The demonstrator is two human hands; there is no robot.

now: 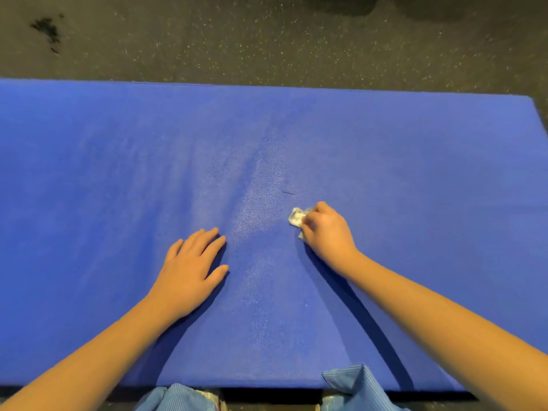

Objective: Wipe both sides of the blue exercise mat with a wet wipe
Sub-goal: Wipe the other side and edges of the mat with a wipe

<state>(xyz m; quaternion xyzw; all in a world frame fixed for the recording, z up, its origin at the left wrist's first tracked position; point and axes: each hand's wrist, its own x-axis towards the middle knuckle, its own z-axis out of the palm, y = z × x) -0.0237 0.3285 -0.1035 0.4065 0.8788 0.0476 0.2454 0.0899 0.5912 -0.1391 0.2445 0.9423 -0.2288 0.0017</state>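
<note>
The blue mat (385,143) is lying flat on the dark speckled floor (267,48), its far right corner showing. The right hand (326,232) is gripping a crumpled white wipe (296,216), fingers curled round it, holding it against the mat a little right of the middle, nearer the near edge than the far one. The left hand (189,268) is resting open, palm down and fingers straight, on the mat just left of the middle. Pale blue striped clothing (355,387) is overlapping the near edge.
</note>
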